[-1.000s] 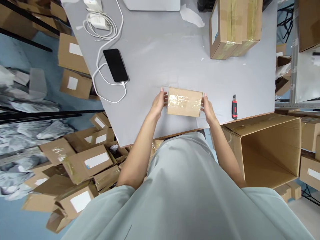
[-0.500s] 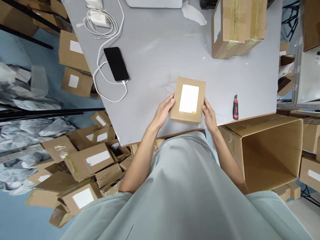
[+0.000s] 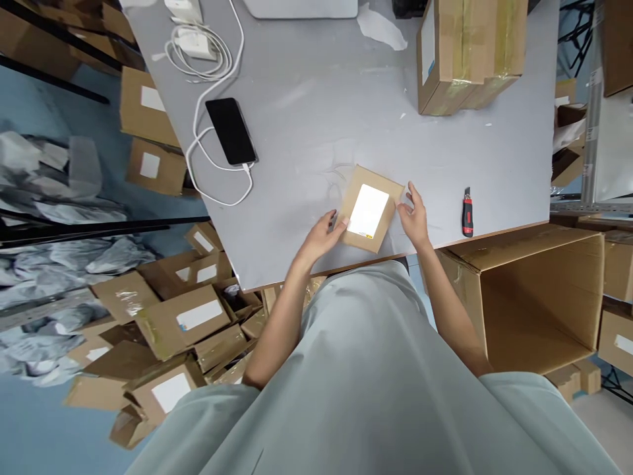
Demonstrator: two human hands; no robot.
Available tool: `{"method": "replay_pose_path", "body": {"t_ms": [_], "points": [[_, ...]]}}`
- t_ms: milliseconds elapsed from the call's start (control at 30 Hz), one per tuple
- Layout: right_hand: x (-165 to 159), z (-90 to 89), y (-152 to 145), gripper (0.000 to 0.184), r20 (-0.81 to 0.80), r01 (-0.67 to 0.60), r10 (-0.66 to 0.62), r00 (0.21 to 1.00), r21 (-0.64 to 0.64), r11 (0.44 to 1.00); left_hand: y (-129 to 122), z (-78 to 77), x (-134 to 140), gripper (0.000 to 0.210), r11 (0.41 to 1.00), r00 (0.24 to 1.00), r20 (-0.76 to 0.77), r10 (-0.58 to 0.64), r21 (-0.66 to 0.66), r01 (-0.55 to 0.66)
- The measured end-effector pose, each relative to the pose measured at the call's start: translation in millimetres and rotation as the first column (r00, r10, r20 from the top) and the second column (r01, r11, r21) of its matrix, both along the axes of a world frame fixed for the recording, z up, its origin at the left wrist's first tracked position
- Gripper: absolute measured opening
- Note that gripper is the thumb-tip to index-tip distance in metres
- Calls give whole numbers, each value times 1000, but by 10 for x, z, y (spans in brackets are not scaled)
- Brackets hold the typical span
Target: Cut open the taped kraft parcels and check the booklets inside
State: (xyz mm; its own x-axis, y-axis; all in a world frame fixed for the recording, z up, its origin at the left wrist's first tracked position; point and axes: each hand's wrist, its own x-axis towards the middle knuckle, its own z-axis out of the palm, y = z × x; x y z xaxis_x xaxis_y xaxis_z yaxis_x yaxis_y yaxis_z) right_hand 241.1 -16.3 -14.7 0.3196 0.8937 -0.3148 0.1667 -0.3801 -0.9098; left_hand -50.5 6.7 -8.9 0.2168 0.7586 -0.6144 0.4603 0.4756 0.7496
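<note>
A small cardboard box (image 3: pixel 384 227) with a white label (image 3: pixel 366 210) is turned at an angle near the front edge of the grey table. My left hand (image 3: pixel 321 239) has it by the left side, thumb on the top face and fingers beside the edge. At the opposite side is my right hand (image 3: pixel 414 216), its fingers spread and its thumb close to the box's right edge; whether it touches is hard to tell. To the right of that hand lies a red and black utility knife (image 3: pixel 467 214), blade end pointing away from me.
Two taped cartons (image 3: pixel 465 59) stand at the back right. A phone (image 3: pixel 231 132) with a white charging cable (image 3: pixel 195 142) lies on the left. A large open carton (image 3: pixel 539 297) sits below the table's right edge. Boxes (image 3: pixel 185 320) are piled on the floor at left.
The small box has turned clockwise and shifted slightly toward me. My right hand has loosened from its side, with fingers spreading. My left thumb has moved onto its top face.
</note>
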Motion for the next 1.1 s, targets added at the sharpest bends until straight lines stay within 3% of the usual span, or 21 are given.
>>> {"method": "replay_pose_path", "body": {"t_ms": [100,233,433,667,867,967,1100], "points": [[127,-7,205,72,18,-59,59,998,14,998,-113,-12,-142,98,993,994,-89,-62,-108,52],[161,-23,234,59,28,-58,59,998,-13,998,-151,-109,-222,93,992,1000,2,22,-125,-22],[64,84,-223,67,80,17,-9,997,-102,995,167,-159,-143,78,988,988,-6,153,22,-153],[57,250,-738,57,99,40,-20,995,-198,979,597,-45,135,71,986,993,-58,107,134,-99],[475,270,-736,58,134,146,-128,983,-135,980,687,109,364,59,939,979,-194,68,345,4],[805,236,-595,59,143,166,-152,978,-92,982,702,169,480,56,939,975,-218,29,342,48],[1307,168,-257,62,131,164,-152,980,-84,983,742,215,725,53,946,976,-211,62,323,10]]}}
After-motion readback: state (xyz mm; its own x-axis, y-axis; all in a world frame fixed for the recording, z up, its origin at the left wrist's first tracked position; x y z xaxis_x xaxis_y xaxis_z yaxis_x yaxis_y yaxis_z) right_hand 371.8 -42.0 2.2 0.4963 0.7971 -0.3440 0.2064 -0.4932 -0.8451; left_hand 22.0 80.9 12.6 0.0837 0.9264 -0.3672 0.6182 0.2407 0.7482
